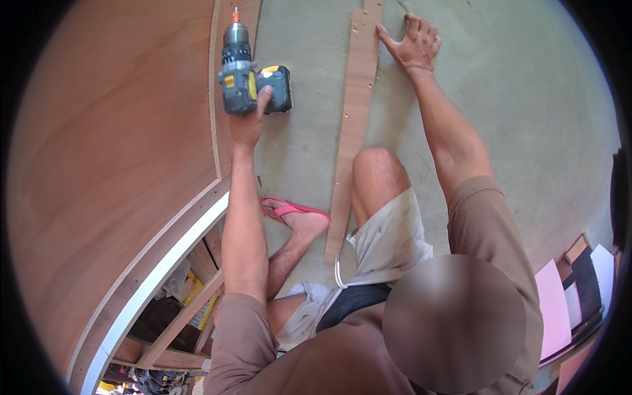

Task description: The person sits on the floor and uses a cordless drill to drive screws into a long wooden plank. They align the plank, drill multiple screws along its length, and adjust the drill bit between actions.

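Note:
A dark grey-green cordless drill (238, 79) with yellow accents is in my left hand (249, 125). My fingers are wrapped around its grip, with the thumb on the side nearest me. Its orange-tipped bit points away from me, beside the edge of a brown wooden panel. My right hand (418, 46) is spread on the grey-green surface, its thumb at the right edge of a long wooden strip (355, 108). Small holes or marks run along that strip, which lies lengthwise between my legs.
The large wooden panel (125, 112) with a framed edge fills the left side. Below it, a wooden frame (181, 319) has tools and yellow items among its bars. Pink and white sheets (553, 309) stand at the lower right. My foot in a pink flip-flop (296, 209) rests left of the strip.

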Motion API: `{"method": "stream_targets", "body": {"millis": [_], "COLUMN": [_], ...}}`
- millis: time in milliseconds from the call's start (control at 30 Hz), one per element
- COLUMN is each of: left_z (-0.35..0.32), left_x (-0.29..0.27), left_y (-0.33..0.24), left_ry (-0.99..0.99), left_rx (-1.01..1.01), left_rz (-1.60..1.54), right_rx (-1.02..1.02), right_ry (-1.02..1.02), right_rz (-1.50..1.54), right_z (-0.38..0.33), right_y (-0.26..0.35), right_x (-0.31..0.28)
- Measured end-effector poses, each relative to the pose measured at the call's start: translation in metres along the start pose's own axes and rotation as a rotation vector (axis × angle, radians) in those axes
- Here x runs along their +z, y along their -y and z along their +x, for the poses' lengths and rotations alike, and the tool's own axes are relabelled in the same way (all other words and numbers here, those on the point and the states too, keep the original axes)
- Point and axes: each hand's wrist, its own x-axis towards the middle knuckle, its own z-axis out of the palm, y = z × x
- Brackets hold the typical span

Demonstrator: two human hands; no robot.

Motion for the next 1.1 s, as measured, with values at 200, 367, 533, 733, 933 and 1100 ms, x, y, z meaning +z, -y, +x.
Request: {"method": "stream_targets", "body": {"millis": [200,367,533,733,933,1100], "left_z": [-0.004,-0.017,-0.121,-0.344,-0.420,-0.414], "left_x": [-0.007,-0.003,0.000,0.086,0.129,0.101], "left_y": [0.063,0.115,0.126,0.141,0.150,0.146], "left_ry": [0.028,-0.010,-0.220,0.110,0.028,0.143], "left_rx": [-0.151,-0.167,-0.214,-0.364,-0.609,-0.398], "left_rz": [0.036,0.247,0.439,0.536,0.776,0.650], "right_rx": [-0.036,0.011,-0.005,-0.112,0.087,0.300], "right_ry": [0.057,0.137,0.266,0.388,0.483,0.903], "right_rz": [0.018,0.065,0.127,0.254,0.120,-0.117], "right_z": [0.010,0.008,0.012,0.011,-0.187,-0.222], "right_y": [0.001,-0.003,-0.001,-0.050,-0.061,-0.079], "right_x": [0.041,0.082,0.075,0.057,-0.056,-0.117]}}
